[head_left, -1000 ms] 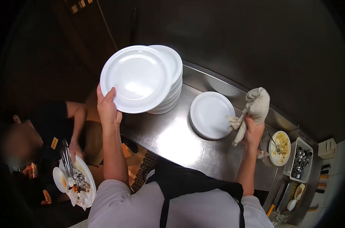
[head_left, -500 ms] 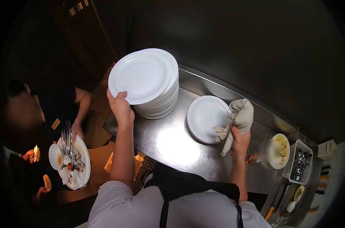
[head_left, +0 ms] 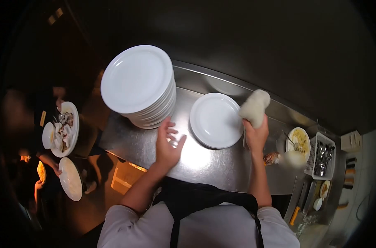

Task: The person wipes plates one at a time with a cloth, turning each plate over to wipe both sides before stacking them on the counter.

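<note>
A tall stack of white plates [head_left: 139, 78] rises at the left of the steel counter [head_left: 154, 142]. Just below and right of it, my left hand [head_left: 169, 144] is empty, its fingers spread above the metal. To the right lies a shorter stack of white plates [head_left: 217, 120], its top plate bare. My right hand [head_left: 256, 134] grips a bunched pale cloth [head_left: 255, 108] beside the right rim of that short stack. The cloth is blurred, and its lower part is mostly hidden behind my fingers.
A person at the left holds a white platter [head_left: 74, 124] of leftovers, with another white plate [head_left: 70, 179] near a hand below. On the right are a bowl of food [head_left: 299, 142], a white basket of cutlery [head_left: 323, 155], an orange-handled knife [head_left: 295, 215] and a wall [head_left: 357, 194] with hanging knives.
My left hand has let go of a plate, now on top of the tall stack, and moved right and down. The cloth stays in my right hand. The person's platter has shifted up and left.
</note>
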Action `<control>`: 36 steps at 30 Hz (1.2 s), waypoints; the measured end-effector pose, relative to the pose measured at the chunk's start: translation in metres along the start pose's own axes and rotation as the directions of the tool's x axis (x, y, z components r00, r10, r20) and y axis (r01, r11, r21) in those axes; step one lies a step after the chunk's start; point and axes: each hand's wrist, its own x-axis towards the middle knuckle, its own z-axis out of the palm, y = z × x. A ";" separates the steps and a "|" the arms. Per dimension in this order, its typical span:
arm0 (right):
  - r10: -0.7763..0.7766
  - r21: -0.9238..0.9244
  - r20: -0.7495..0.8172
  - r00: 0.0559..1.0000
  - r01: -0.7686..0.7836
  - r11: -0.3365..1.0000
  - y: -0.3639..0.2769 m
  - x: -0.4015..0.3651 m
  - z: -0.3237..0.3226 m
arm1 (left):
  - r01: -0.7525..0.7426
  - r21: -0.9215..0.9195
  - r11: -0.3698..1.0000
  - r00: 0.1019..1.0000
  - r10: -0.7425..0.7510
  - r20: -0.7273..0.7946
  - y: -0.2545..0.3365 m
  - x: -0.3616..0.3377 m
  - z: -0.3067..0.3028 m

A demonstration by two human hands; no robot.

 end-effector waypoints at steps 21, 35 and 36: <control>-0.262 -0.211 0.783 0.564 0.638 0.741 0.038 -0.134 0.065 | -0.253 0.385 0.887 0.967 0.220 0.128 -0.128 -0.097 0.048; -0.454 -0.215 0.713 0.534 0.783 0.584 0.049 -0.066 0.164 | -0.092 0.189 0.978 0.996 0.090 0.016 -0.116 -0.094 0.055; -0.474 -0.217 0.705 0.528 0.797 0.564 0.050 -0.066 0.166 | -0.084 0.160 0.983 0.996 0.084 0.010 -0.118 -0.094 0.056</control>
